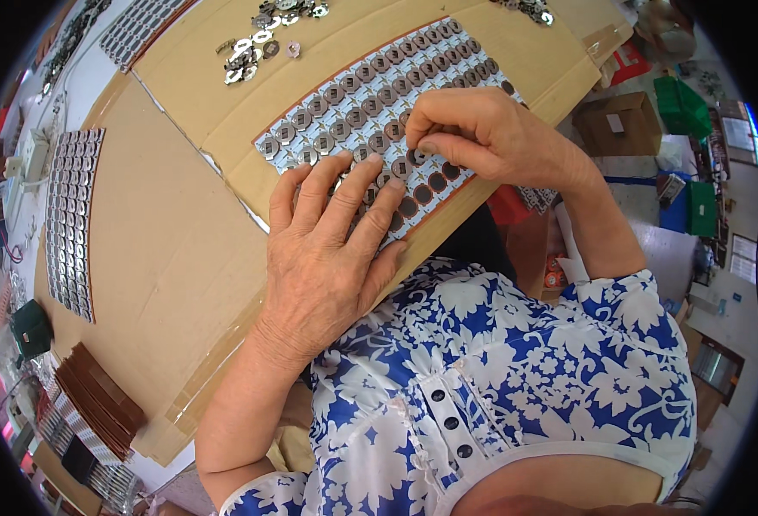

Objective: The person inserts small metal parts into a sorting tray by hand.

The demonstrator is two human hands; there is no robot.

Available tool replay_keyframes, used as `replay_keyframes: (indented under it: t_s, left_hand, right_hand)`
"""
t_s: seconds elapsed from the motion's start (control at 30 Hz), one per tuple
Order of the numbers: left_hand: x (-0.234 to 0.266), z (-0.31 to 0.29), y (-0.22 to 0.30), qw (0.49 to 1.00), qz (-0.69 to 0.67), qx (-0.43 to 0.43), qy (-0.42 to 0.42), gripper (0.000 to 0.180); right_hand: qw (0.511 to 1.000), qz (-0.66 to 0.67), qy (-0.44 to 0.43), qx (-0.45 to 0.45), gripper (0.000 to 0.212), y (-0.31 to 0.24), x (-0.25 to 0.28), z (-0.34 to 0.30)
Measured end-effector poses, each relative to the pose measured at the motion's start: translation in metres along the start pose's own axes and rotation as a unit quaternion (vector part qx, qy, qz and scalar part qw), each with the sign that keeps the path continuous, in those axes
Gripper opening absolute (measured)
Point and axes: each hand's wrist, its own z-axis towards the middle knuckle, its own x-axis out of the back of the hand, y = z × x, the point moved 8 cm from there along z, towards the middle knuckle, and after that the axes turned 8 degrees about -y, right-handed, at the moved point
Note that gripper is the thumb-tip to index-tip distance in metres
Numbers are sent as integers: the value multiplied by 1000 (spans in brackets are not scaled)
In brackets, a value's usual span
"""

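Observation:
A sheet [306, 110] with a pale blue pattern and a reddish-brown edge lies slantwise on the cardboard. Rows of small silvery metal pieces sit on it, and dark round spots [437, 181] show along its near right side. My left hand [323, 228] rests palm down over the sheet's near left part, fingers spread and touching the pieces. Over the near right part, my right hand [491, 129] is closed, thumb and forefinger pinched just above the sheet. Whatever is between those fingertips is too small and hidden to name.
Loose metal pieces [263, 43] lie heaped beyond the sheet. Another filled sheet [73, 219] is at the left, with a stack of brown sheets [97, 400] nearer. Cardboard [172, 232] covers the table. A cardboard box [619, 123] and green bins [681, 105] stand off to the right.

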Motion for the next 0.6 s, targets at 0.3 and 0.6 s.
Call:
replay_keyframes:
  t_s: [0.3, 0.6]
  left_hand:
    - [-1, -2, 1, 1000, 2, 2, 7, 64]
    - [-1, -1, -2, 999, -26, 34, 4, 60]
  right_hand:
    - [991, -98, 63, 59, 11, -21, -18, -6]
    - [965, -62, 254, 12, 14, -14, -31, -32]
